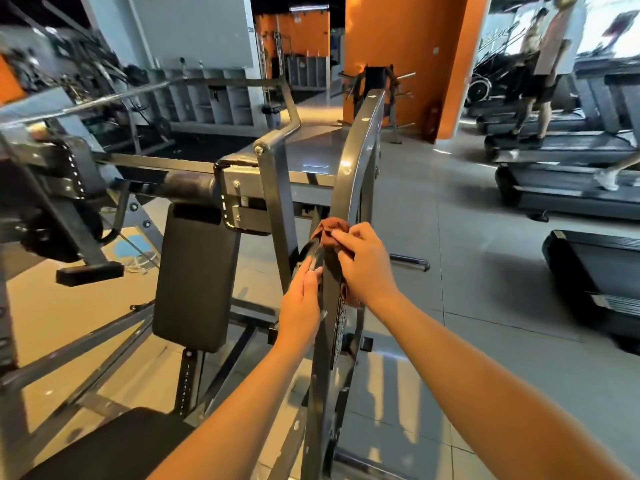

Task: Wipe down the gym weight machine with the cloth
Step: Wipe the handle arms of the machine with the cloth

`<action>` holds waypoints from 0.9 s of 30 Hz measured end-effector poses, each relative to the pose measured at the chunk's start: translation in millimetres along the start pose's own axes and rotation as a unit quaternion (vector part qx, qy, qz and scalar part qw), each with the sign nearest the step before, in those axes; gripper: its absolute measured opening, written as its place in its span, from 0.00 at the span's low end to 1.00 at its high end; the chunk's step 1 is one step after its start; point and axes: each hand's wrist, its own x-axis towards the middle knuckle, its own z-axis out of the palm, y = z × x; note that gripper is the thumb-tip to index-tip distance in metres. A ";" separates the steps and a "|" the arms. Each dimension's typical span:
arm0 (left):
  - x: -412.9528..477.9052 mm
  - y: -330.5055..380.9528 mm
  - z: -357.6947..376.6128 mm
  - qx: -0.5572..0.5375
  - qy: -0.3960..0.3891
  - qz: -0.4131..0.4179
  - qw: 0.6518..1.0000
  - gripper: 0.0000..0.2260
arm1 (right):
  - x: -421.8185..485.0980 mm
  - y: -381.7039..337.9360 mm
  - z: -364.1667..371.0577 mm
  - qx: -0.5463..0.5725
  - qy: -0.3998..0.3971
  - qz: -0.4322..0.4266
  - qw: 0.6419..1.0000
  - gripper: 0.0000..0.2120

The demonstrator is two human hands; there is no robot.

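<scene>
Crumpled rust-brown fabric cloth under right hand looked soft, matt. Curved grey metal frame bar between hands was painted, satin, scuffed. Black padded backrest beyond left hand showed smooth vinyl sheen.

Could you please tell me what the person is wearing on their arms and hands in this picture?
Nothing that shows. The left hand and right hand are ungloved, with no ring, watch or wristband visible. The left forearm and right forearm are bare up to the picture's edge, with no sleeve in view.
</scene>
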 end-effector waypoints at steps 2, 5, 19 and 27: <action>0.1 -3.3 -0.2 -0.003 0.007 0.005 1.000 0.13 | -22.1 5.5 5.6 -0.017 -0.040 -0.014 0.999 0.14; -0.7 -3.2 -0.4 0.016 0.017 0.019 1.000 0.15 | -34.0 6.8 5.7 -0.030 -0.087 -0.016 0.996 0.16; 10.3 -15.0 -6.5 0.052 0.012 0.059 0.997 0.16 | -38.6 2.3 19.8 -0.094 -0.066 -0.072 0.991 0.15; 20.0 -18.3 -10.5 0.033 -0.031 0.040 0.998 0.22 | 7.1 -5.4 10.2 -0.092 0.007 -0.031 0.995 0.14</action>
